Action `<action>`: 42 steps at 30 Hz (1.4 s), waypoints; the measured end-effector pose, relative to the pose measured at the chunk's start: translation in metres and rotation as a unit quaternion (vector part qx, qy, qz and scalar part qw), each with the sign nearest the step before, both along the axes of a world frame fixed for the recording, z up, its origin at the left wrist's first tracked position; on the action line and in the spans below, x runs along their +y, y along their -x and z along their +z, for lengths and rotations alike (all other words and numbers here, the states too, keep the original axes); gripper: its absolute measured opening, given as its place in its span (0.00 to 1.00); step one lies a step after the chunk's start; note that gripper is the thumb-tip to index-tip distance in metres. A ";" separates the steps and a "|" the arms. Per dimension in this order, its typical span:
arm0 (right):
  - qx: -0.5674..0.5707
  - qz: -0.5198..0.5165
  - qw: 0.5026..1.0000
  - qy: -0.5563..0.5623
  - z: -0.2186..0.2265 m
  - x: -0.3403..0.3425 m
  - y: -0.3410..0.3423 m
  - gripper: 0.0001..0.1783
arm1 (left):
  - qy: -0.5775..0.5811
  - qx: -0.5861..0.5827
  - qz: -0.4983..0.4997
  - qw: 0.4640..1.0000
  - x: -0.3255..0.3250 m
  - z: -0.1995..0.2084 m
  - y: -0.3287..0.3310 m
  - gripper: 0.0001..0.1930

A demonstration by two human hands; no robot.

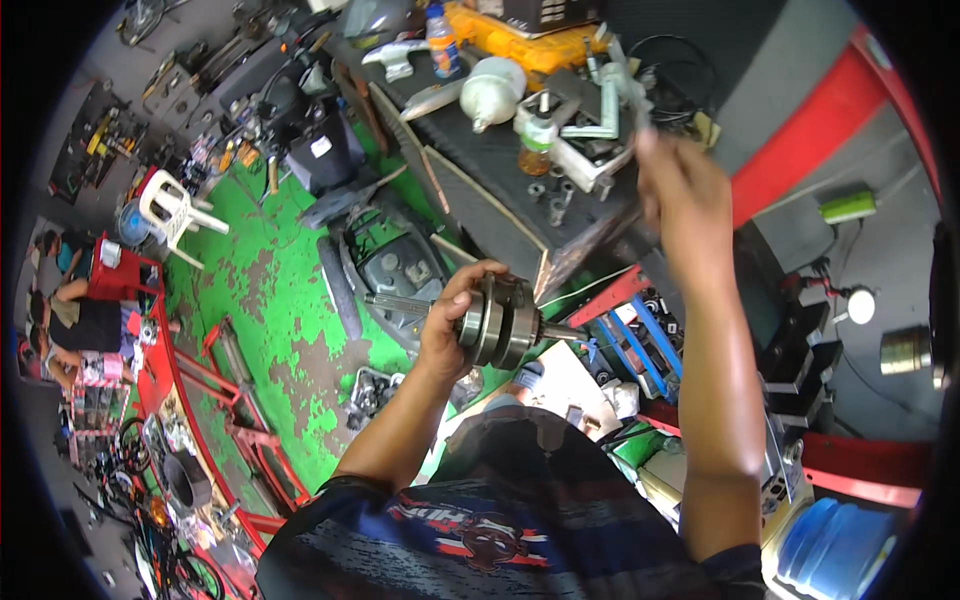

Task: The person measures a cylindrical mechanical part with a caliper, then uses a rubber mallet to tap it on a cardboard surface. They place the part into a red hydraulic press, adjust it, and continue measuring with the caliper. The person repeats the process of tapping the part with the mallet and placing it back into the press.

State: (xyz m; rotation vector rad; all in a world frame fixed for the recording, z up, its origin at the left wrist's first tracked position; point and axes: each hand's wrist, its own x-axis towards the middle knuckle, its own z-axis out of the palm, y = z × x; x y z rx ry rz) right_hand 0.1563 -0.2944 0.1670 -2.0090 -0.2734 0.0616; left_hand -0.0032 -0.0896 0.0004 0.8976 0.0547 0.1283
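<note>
My left hand (444,325) is wrapped round a motorcycle crankshaft (516,318), holding it in front of my chest. Its polished round webs show beyond my fingers. One shaft end points left past my hand, the other to the right. Raised over the right side of the dark workbench (480,180), my right hand (688,190) has its fingers curled and blurred by motion. A greyish long shape meets its fingertips, too smeared to name. Close by on the bench are a small bottle of amber liquid (535,155), a white bulb (494,88) and several small metal sockets (558,208).
A yellow case (500,38) and a blue-capped bottle (441,42) stand at the bench's back. Red metal framing (810,130) rises at right. Below left, motorcycle parts (390,262) lie on the green floor (260,300). Other people (70,320) sit far left.
</note>
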 end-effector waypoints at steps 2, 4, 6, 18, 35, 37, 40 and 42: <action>-0.021 0.008 0.999 -0.037 0.002 -0.032 0.066 0.19 | 0.015 -0.044 -0.063 0.997 -0.019 0.009 -0.012 0.38; -0.024 0.015 1.000 -0.005 0.007 -0.067 0.112 0.16 | 0.058 -0.078 -0.134 0.986 -0.045 0.028 -0.020 0.39; -0.186 0.023 0.980 0.069 0.001 -0.103 0.140 0.17 | 0.089 -0.101 -0.179 0.975 -0.075 0.046 -0.019 0.39; 0.084 -0.124 0.980 -0.128 -0.043 -0.194 0.232 0.20 | 0.005 -0.191 -0.376 0.907 -0.185 0.101 0.014 0.46; -0.274 -0.187 0.920 -0.206 -0.034 -0.204 0.248 0.22 | -0.243 -0.446 -0.323 0.799 -0.203 0.167 -0.014 0.43; -0.218 -0.236 0.932 -0.170 -0.032 -0.212 0.245 0.20 | -0.088 -0.228 -0.347 0.905 -0.218 0.145 0.009 0.34; -0.203 -0.252 0.946 0.033 -0.032 -0.214 0.248 0.24 | 0.114 0.002 -0.387 0.915 -0.230 0.114 0.012 0.30; -0.180 -0.244 0.947 0.103 -0.046 -0.215 0.248 0.28 | 0.103 0.073 -0.376 0.918 -0.230 0.091 0.009 0.32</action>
